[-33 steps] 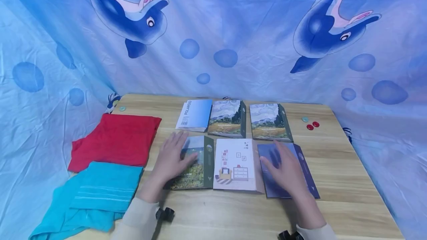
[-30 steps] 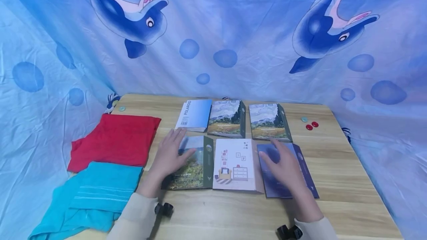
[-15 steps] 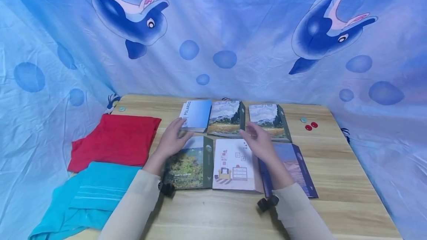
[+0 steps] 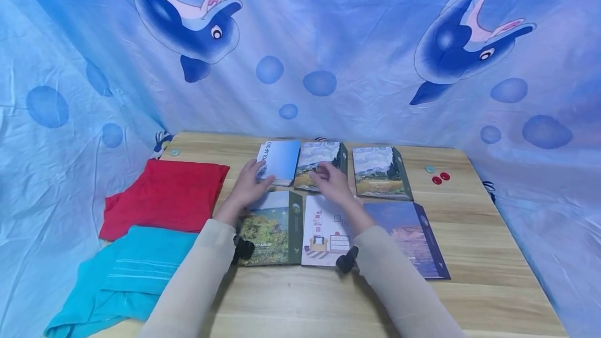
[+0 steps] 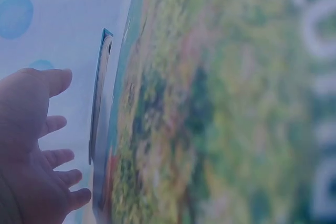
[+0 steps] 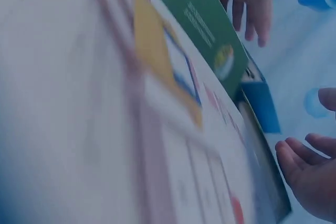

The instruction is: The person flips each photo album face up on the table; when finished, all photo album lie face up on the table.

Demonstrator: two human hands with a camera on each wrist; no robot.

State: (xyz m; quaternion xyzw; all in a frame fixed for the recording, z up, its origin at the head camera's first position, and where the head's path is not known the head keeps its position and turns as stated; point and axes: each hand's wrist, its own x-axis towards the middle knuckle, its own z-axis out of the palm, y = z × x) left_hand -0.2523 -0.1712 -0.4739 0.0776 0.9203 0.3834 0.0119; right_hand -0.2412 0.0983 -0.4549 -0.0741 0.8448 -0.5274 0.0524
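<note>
In the head view my left hand point(image 4: 248, 185) is over the left edge of a blue-and-white album marked POLAROID point(image 4: 285, 158), thumb and fingers apart. My right hand point(image 4: 334, 184) hovers over the lower part of a landscape photo album point(image 4: 324, 151), its fingers loosely bent with nothing between them. A matching landscape album point(image 4: 377, 168) lies to the right. The front row has a green garden photo album point(image 4: 267, 228), a white album with a furniture drawing point(image 4: 324, 260), partly hidden by my right forearm, and a purple seascape album point(image 4: 404, 233). Both wrist views show loose, bare fingers.
A folded red cloth point(image 4: 164, 200) and a turquoise cloth point(image 4: 141, 270) lie on the wooden table point(image 4: 286, 306) at the left. Two red discs point(image 4: 441, 178) and a pale green disc point(image 4: 429, 169) lie at the right; another green disc point(image 4: 175, 152) is at the back left.
My right hand has moved left and away from me, from the purple album to the middle landscape album. My left hand has moved forward from the green album to the POLAROID album.
</note>
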